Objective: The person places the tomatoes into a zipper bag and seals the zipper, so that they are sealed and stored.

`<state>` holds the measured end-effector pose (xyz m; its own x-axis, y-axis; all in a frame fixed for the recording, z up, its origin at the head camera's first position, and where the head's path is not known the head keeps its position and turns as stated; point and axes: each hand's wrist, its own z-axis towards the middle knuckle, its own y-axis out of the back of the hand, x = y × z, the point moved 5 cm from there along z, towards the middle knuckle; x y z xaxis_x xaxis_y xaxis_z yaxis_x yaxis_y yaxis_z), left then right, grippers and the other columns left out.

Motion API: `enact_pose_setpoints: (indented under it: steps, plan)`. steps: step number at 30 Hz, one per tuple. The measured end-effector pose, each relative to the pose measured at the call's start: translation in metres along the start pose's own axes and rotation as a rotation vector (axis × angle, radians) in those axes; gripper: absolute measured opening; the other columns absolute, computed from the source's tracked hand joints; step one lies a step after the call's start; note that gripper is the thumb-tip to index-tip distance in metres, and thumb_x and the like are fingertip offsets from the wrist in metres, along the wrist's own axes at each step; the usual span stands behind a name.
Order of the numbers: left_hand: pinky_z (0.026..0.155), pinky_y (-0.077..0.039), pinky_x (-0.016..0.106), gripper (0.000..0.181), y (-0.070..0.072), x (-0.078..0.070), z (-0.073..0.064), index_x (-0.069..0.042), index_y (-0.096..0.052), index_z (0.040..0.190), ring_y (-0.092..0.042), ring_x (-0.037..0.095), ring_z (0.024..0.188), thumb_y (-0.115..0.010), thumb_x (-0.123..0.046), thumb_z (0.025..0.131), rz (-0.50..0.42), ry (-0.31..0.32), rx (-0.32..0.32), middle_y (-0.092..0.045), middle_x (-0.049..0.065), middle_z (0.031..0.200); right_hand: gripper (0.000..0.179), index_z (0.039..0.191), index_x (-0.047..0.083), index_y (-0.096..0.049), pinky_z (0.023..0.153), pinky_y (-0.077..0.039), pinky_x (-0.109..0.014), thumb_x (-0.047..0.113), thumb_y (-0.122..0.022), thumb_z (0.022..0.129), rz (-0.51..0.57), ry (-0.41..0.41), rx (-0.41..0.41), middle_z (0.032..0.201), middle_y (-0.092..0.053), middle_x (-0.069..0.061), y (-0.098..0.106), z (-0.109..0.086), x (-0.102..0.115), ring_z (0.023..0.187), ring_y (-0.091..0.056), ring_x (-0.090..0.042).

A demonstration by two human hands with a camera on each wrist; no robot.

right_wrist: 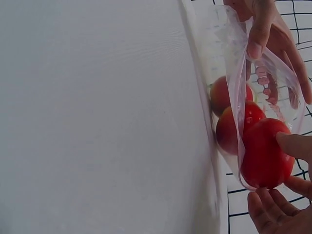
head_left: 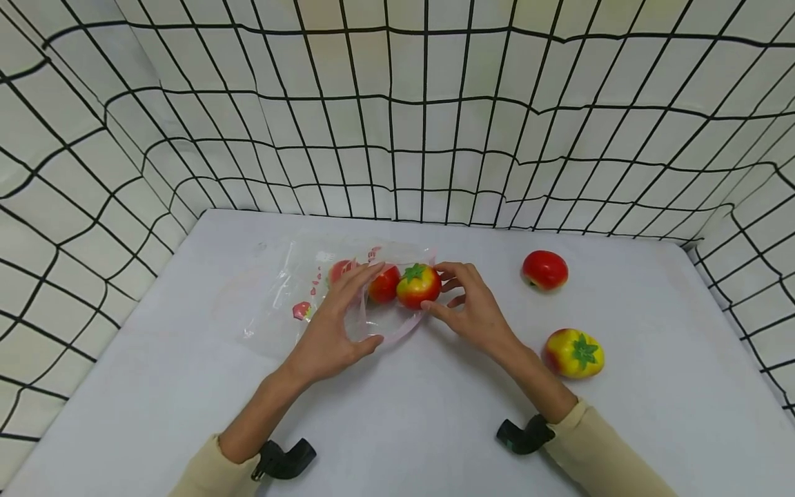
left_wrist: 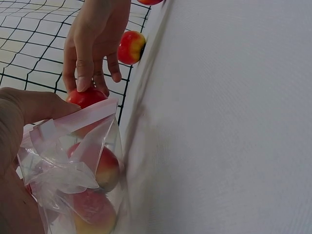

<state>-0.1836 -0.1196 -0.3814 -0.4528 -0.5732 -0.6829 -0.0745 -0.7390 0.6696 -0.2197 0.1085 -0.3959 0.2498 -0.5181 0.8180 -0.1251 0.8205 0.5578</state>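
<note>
My right hand [head_left: 475, 310] grips a red and yellow tomato [head_left: 419, 286] with a green star-shaped top, at the mouth of a clear plastic bag [head_left: 282, 293]. The bag has a pink rim and printed red shapes. On its other side, my left hand [head_left: 332, 335] holds the mouth wide, its thumb [left_wrist: 51, 106] along the rim in the left wrist view. Inside lie a second tomato [right_wrist: 227, 131] and, deeper, a third tomato [right_wrist: 220, 92]. Both show through the film. Part of the left hand's grip on the bag is hidden.
To the right on the white table [head_left: 422, 428] lie a red tomato [head_left: 545, 270] and, nearer, a yellow one [head_left: 573, 353] with a green top. Black netting [head_left: 425, 124] stands along the back and both sides. Each wrist carries a black curved mount [head_left: 524, 435].
</note>
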Motion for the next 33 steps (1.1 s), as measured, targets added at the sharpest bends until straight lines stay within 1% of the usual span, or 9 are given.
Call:
enact_pose_setpoints:
  steps: [6,12,17,27,33]
  plan:
    - [0.114,-0.048,0.061,0.109,0.000,-0.001,0.000,-0.033,-0.035,0.162,-0.033,0.024,0.156,-0.092,-0.009,0.072,-0.005,-0.009,-0.001,-0.037,-0.003,0.168,0.064,0.142,0.015,-0.055,0.092,-0.064,-0.043,0.017,-0.085,0.086,-0.004,0.013,-0.038,0.131,-0.057,-0.011,-0.001,0.001,0.002,0.113,-0.065,-0.025]
    - [0.113,-0.049,0.060,0.109,0.000,-0.002,0.000,-0.033,-0.035,0.161,-0.034,0.024,0.155,-0.092,-0.011,0.071,0.006,-0.016,-0.005,-0.038,-0.002,0.167,0.056,0.136,0.012,-0.057,0.091,-0.065,-0.041,0.013,-0.084,0.087,-0.005,0.027,-0.066,0.126,-0.060,-0.012,-0.005,0.002,0.007,0.107,-0.067,-0.025]
    - [0.114,-0.048,0.061,0.108,0.000,-0.002,0.000,-0.031,-0.036,0.161,-0.034,0.024,0.156,-0.093,-0.011,0.071,0.005,-0.011,-0.002,-0.038,-0.002,0.167,0.050,0.133,0.010,-0.059,0.092,-0.065,-0.041,0.011,-0.082,0.089,0.004,0.027,-0.071,0.125,-0.062,-0.012,-0.007,0.002,0.009,0.106,-0.069,-0.027]
    - [0.116,-0.045,0.061,0.107,0.000,-0.004,0.000,-0.030,-0.037,0.161,-0.032,0.024,0.157,-0.092,-0.012,0.071,-0.006,-0.002,0.003,-0.038,-0.002,0.168,0.046,0.131,0.009,-0.061,0.091,-0.065,-0.041,0.009,-0.081,0.090,0.020,0.044,-0.073,0.125,-0.064,-0.012,-0.010,0.003,0.007,0.104,-0.071,-0.026]
    - [0.117,-0.044,0.061,0.106,0.000,-0.004,0.000,-0.029,-0.037,0.161,-0.029,0.025,0.159,-0.092,-0.011,0.072,-0.016,0.012,0.010,-0.037,-0.003,0.168,0.044,0.131,0.009,-0.062,0.093,-0.064,-0.042,0.008,-0.080,0.090,0.026,0.045,-0.068,0.124,-0.065,-0.012,-0.013,0.005,0.006,0.103,-0.071,-0.026]
